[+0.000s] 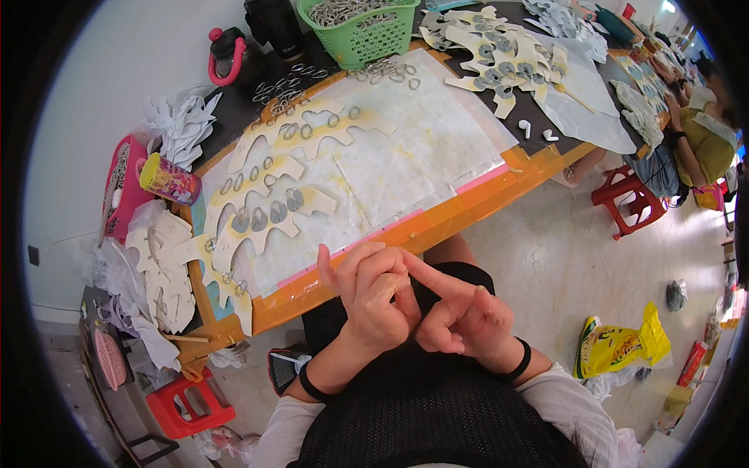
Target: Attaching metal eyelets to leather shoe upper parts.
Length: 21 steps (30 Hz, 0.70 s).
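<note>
My left hand [376,300] is raised over my lap, just off the table's front edge, with its fingers curled inward. My right hand [470,318] meets it, the index finger stretched across to the left fingertips and the other fingers loosely bent. Whether something small sits between the left fingers is hidden. Beyond them on the table, cream-coloured cut pieces with scalloped edges [316,204] lie on a yellow-stained white sheet [390,171]. Several metal rings [290,131] and grey oval patches [277,210] are on these pieces.
A green basket [363,43] of rings stands at the back. More cut pieces [499,54] lie back right, beside white earbuds [550,136]. A colourful can [168,179] and pink basket [117,187] are left. Red stools [189,405] and a yellow bag [620,347] are below. Another person [698,140] sits right.
</note>
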Each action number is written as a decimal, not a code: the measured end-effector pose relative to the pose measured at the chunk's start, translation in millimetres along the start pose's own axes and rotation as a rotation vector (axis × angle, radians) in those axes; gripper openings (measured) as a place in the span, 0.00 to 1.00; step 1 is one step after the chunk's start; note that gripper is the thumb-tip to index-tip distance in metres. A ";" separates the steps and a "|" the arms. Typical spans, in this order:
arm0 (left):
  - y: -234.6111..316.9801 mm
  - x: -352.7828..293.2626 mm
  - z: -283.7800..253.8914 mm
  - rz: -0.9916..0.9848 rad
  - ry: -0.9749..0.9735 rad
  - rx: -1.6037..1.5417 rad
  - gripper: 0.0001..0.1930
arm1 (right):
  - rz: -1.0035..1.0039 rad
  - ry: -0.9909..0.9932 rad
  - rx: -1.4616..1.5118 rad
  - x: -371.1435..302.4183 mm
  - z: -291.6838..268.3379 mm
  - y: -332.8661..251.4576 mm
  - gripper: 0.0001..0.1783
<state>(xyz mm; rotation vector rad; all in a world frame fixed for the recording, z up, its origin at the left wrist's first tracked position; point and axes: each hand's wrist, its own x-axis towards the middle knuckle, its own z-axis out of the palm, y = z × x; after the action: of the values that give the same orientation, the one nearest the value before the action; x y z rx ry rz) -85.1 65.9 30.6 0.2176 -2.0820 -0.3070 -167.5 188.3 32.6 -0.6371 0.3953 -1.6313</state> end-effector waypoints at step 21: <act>-3.1 -2.8 -17.4 -0.023 0.123 -0.243 0.20 | -0.109 -0.153 0.336 5.2 -7.7 4.5 0.49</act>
<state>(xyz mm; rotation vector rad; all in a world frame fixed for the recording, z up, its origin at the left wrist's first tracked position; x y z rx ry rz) -68.6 61.5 35.9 0.1113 -1.9024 -0.5428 -169.0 181.7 24.8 -0.5298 -0.0277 -1.6897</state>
